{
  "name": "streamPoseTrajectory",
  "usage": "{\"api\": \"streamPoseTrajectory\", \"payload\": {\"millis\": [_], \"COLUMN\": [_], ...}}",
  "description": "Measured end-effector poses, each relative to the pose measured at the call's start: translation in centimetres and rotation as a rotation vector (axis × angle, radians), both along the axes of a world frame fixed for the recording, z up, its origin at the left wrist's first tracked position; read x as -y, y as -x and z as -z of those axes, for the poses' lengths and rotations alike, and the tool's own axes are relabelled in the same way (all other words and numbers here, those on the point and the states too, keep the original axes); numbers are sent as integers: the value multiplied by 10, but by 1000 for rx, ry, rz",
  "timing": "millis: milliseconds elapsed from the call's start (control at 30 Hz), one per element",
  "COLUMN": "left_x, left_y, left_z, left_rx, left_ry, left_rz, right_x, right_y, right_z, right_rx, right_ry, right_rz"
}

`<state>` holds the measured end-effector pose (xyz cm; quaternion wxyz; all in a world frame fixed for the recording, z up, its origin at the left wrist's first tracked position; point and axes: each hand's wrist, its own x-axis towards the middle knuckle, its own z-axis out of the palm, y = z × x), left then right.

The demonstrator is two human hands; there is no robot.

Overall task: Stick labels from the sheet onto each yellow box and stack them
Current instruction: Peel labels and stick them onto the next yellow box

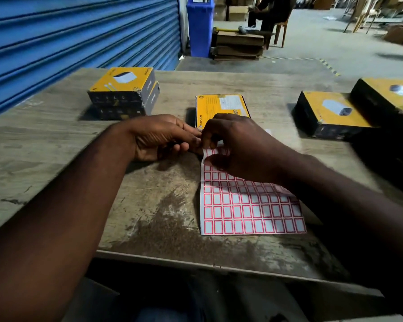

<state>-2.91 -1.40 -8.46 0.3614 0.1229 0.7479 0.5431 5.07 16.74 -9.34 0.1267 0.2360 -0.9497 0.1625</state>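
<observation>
Both forearms (84, 182) are bare as far as they show, and the left hand (158, 138) and right hand (237, 147) are bare as well. Nearest, low down, lies dark clothing (196, 303) with a bluish patch, blurred.

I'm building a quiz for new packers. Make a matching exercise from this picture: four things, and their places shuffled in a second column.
Things: 1 label sheet; 2 stack of two boxes; 3 single yellow box; 4 blue bin.
Places: A on the floor beyond the table; B table's far left; C mid-table, just beyond the sheet; D nearest the person, far corner curled up.
Pairs: 1-D, 2-B, 3-C, 4-A.
</observation>
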Motion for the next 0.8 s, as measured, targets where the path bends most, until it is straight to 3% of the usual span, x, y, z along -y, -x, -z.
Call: {"api": "streamPoseTrajectory", "payload": {"millis": [800], "left_x": [0], "left_y": [4], "left_z": [3], "left_rx": [31], "left_ry": [-29], "left_rz": [20], "right_x": [-3], "right_y": [6], "right_z": [3], "right_rx": [10], "right_ry": [19], "right_rz": [-40]}}
